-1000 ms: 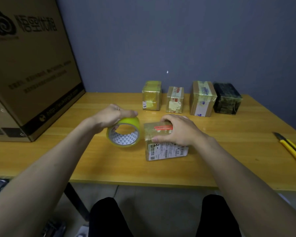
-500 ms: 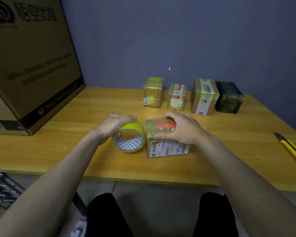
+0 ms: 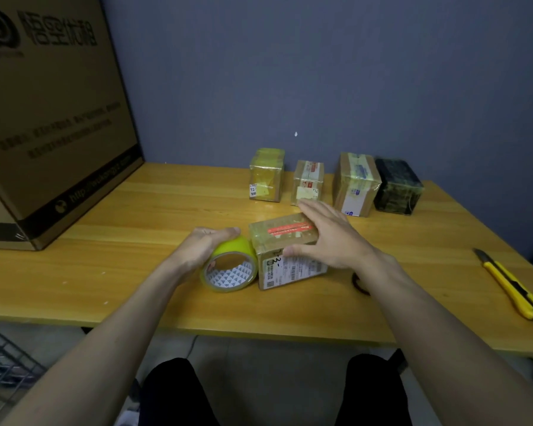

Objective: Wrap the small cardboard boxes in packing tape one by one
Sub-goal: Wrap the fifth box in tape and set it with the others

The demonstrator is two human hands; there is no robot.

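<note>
Five small boxes, one tape roll in left grip, right grip flat on nearest box

The left hand grips a yellow tape roll standing on edge on the wooden table, touching the labelled box at its 3 o'clock. The right hand rests flat on that box — fingers straight. At 12 o'clock stand four wrapped boxes; at 3 o'clock lies a yellow utility knife.
</note>
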